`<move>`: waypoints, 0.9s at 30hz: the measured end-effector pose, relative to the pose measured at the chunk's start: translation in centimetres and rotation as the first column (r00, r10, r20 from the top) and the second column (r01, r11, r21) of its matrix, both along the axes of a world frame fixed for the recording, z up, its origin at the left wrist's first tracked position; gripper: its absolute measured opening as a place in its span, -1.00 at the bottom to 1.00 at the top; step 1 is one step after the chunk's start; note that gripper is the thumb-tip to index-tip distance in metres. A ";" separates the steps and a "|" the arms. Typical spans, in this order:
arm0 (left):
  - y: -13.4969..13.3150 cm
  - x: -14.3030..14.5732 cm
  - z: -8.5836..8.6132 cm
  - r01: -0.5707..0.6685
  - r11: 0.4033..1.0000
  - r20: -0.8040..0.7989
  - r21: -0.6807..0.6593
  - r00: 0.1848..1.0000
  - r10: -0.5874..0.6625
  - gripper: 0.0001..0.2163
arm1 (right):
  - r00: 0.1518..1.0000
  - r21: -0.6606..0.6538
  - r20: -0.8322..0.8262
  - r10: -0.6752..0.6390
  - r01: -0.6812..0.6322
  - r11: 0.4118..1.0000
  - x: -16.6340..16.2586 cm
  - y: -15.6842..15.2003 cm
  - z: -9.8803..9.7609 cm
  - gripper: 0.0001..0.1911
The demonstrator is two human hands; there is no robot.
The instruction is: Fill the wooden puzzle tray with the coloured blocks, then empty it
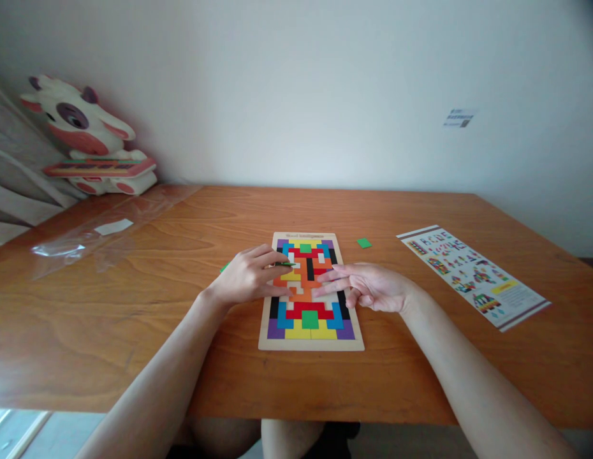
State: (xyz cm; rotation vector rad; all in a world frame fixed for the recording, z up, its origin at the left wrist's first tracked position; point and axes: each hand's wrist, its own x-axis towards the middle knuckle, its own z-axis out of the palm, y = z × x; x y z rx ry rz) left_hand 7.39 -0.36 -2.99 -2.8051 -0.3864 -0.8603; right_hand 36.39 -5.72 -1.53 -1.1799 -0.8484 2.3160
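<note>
A wooden puzzle board [311, 345] lies flat in the middle of the table, filled with coloured block pieces. My left hand [248, 277] rests on the board's left edge, its fingertips pinching a thin green piece [285, 264] above the pieces. My right hand [370, 287] comes in from the right with the fingers stretched out and apart, their tips touching the orange and white pieces near the board's middle. A loose green square piece [364, 243] lies on the table just right of the board's top. Another bit of green [224, 267] peeks out behind my left hand.
A printed pattern sheet [473, 274] lies at the right of the wooden table [134, 319]. Clear plastic wrapping [86, 242] is spread at the left. A cow-shaped toy [86, 137] stands at the back left against the wall.
</note>
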 end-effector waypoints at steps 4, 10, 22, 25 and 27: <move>0.2 -0.1 -0.4 -0.036 0.999 -0.019 -0.028 0.999 0.035 -0.68 | 1.000 0.035 0.031 0.006 -0.007 0.999 0.0 0.0 0.1 -0.61; 0.3 -0.3 -0.7 -0.057 0.996 -0.035 -0.067 0.998 0.055 -0.67 | 0.998 0.095 0.055 0.038 -0.043 0.995 -0.6 -0.4 0.2 -0.60; 0.5 0.1 -1.4 -0.167 0.974 0.071 -0.151 0.981 0.179 -0.81 | 0.650 0.712 0.693 -0.313 -0.548 0.438 -7.7 -1.4 -0.8 -0.69; 0.5 0.4 -1.7 -0.183 0.952 0.153 -0.245 0.963 0.224 -0.82 | 0.571 0.647 0.759 -0.314 -0.606 0.464 -8.2 -0.8 -0.5 -0.70; 0.7 0.5 -1.7 -0.201 0.893 0.323 -0.403 0.882 0.344 -0.82 | 0.555 0.632 0.772 -0.310 -0.613 0.475 -8.3 -0.6 -0.3 -0.71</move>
